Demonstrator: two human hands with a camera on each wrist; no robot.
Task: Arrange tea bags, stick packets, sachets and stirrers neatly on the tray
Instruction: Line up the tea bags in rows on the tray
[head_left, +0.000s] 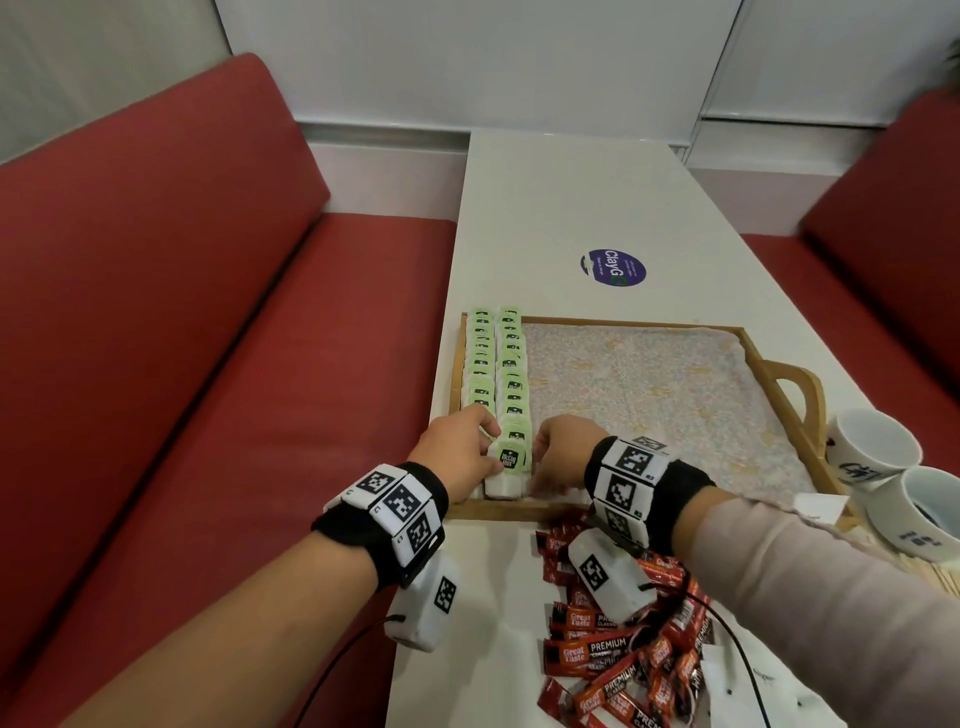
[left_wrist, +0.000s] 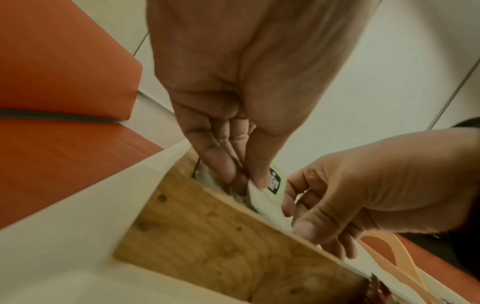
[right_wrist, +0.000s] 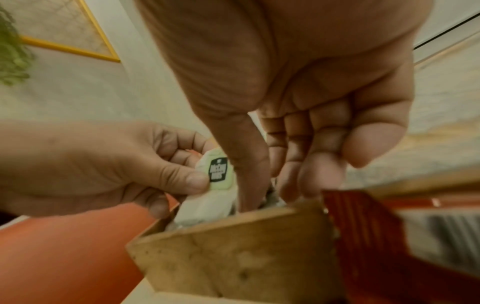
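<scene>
A: Where are the tea bags?

B: In two rows along the left side of the wooden tray, green tags up, overlapping from the far edge toward the near one. The tray sits on the white bench and is lined with a patterned cloth.

A: And the hands?

B: Both are at the near left corner of the tray. The left hand pinches the nearest tea bag, thumb on the edge of its green tag and curled fingers behind it. The bag stands at the front of the right-hand row, its white pouch down against the tray's near wall.

A: The right hand?

B: The right hand is just beside that bag on its other side, fingers loosely bent and pointing down into the tray. From the right wrist view the thumb reaches down next to the pouch; I cannot tell if it grips anything.

A: What else is on the bench?

B: A heap of red stick packets lies in front of the tray, under the right wrist. Two white cups stand at the tray's right end, near its handle. A round purple sticker is on the bench beyond the tray.
</scene>
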